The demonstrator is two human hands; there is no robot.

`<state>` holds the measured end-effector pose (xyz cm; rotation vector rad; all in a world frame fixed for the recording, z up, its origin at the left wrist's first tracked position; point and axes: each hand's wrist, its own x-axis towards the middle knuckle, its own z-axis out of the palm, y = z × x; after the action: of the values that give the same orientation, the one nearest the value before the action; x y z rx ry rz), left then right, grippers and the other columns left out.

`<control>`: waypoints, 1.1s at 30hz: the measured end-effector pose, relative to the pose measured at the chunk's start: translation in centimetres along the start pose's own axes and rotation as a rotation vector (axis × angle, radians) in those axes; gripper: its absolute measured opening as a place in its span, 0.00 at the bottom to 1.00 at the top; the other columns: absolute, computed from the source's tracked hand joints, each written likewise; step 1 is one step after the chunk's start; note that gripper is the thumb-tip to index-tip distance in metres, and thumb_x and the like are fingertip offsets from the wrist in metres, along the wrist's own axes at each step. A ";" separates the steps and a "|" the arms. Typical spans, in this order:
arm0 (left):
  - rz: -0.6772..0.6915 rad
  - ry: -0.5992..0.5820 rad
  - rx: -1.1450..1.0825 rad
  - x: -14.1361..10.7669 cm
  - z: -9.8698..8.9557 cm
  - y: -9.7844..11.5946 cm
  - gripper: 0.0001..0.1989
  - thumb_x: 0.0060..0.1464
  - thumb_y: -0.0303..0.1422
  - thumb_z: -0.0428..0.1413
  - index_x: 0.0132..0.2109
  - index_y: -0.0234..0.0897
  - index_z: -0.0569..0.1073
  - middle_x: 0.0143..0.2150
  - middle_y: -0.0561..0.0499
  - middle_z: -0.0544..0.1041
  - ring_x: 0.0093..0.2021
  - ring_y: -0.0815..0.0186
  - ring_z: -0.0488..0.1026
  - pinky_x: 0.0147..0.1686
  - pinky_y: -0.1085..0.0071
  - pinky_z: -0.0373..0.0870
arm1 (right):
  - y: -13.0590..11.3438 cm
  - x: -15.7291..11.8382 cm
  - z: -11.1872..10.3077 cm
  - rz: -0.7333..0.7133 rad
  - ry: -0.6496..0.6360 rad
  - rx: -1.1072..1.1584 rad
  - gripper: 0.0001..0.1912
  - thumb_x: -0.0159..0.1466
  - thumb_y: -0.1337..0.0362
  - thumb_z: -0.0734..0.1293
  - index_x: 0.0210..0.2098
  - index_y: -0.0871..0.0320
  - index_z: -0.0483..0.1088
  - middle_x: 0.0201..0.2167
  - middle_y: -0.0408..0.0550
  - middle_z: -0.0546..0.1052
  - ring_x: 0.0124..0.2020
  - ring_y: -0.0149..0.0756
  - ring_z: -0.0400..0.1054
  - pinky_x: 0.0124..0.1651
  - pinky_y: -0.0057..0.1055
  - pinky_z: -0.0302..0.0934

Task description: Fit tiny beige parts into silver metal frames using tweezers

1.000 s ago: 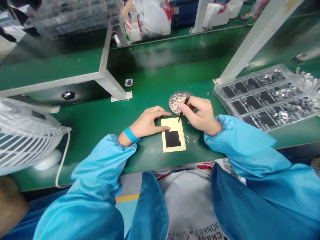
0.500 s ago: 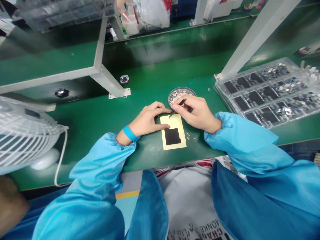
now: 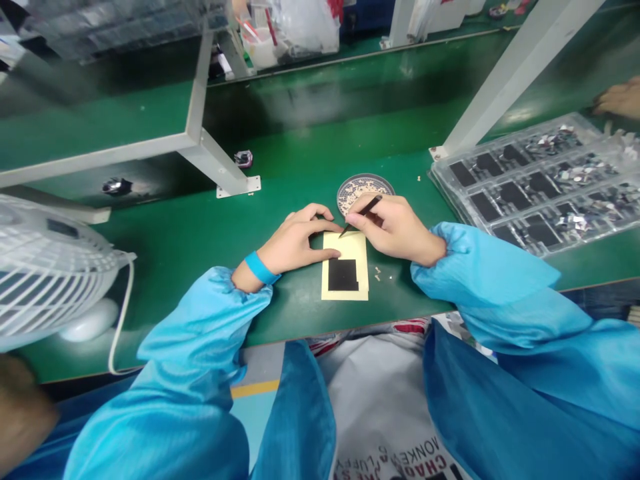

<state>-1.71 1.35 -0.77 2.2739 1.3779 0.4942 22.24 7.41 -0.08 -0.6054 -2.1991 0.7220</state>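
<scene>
While my left hand (image 3: 295,240) is lying open on the green bench, its thumb pressing the cream backing sheet (image 3: 346,245), my right hand (image 3: 397,230) is pinching black tweezers (image 3: 367,209), tips at the sheet's top edge. A round dish (image 3: 339,193) is sitting just beyond the sheet, a plastic tray (image 3: 440,175) off to its right.

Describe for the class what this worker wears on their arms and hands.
The left sleeve and right sleeve are loose, glossy light-blue smock fabric gathered at elastic cuffs. The left hand and right hand are gloveless, and a blue wristband circles the left wrist.
</scene>
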 end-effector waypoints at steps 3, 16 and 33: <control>-0.001 0.003 0.001 -0.1 0.0 0.1 0.21 0.54 0.46 0.66 0.54 0.47 0.80 0.58 0.46 0.71 0.59 0.51 0.70 0.60 0.54 0.66 | -0.1 0.0 -0.1 -0.003 0.003 0.001 0.12 0.72 0.56 0.64 0.37 0.56 0.73 0.32 0.46 0.77 0.32 0.35 0.68 0.38 0.33 0.61; 0.033 -0.021 0.138 -0.3 -0.4 0.7 0.19 0.59 0.46 0.63 0.55 0.49 0.81 0.65 0.45 0.70 0.62 0.48 0.68 0.59 0.53 0.65 | -0.1 0.1 -0.4 0.022 -0.018 0.007 0.14 0.72 0.53 0.64 0.38 0.56 0.74 0.33 0.47 0.77 0.31 0.36 0.68 0.38 0.34 0.60; 0.014 -0.057 0.284 -0.4 -0.7 1.8 0.20 0.63 0.47 0.59 0.58 0.49 0.80 0.67 0.47 0.69 0.61 0.50 0.70 0.58 0.53 0.66 | 0.2 0.4 -0.4 -0.053 0.013 0.031 0.12 0.71 0.57 0.65 0.36 0.58 0.74 0.33 0.47 0.79 0.35 0.36 0.71 0.40 0.32 0.62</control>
<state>-0.89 0.39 0.72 2.5003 1.4849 0.2467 22.30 7.96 0.20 -0.5330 -2.1793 0.7208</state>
